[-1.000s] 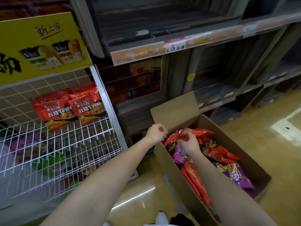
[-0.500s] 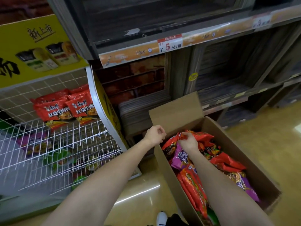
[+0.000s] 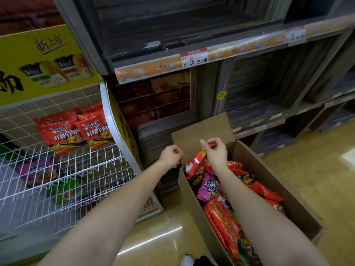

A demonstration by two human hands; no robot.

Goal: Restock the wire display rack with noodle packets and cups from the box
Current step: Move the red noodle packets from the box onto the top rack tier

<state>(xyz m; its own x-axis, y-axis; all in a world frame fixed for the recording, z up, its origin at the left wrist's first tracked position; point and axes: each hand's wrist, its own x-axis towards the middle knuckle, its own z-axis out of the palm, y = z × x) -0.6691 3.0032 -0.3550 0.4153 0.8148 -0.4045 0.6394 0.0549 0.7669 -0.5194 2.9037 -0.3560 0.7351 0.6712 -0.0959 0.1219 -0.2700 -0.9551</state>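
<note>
Lifting a red noodle packet (image 3: 195,166) out of the cardboard box (image 3: 272,181), at the box's far left corner, right hand (image 3: 216,153) pinching the packet's top edge between thumb and fingertips. Left hand (image 3: 171,157) loosely curled just outside the box's left wall, something small and dark at its fingers, too small to name; whether gripping or merely closed, cannot tell. Best done by raising the packet straight up until clear of the wall, then bringing in the left hand under the lower edge, since a thin crinkly wrapper held by one corner probably swings and may snag its neighbours. Then across to the wire display rack (image 3: 63,169) on the left, laying it face up beside the two red packets (image 3: 76,129) already on the upper tier, near that tier's right edge. Box still well filled: red packets along both long walls, a purple packet (image 3: 210,187) just below the right wrist, a glimpse of green near the near end. Lower rack tiers holding purple and green packets behind the wire, blurred. No cups visible in the box.
</note>
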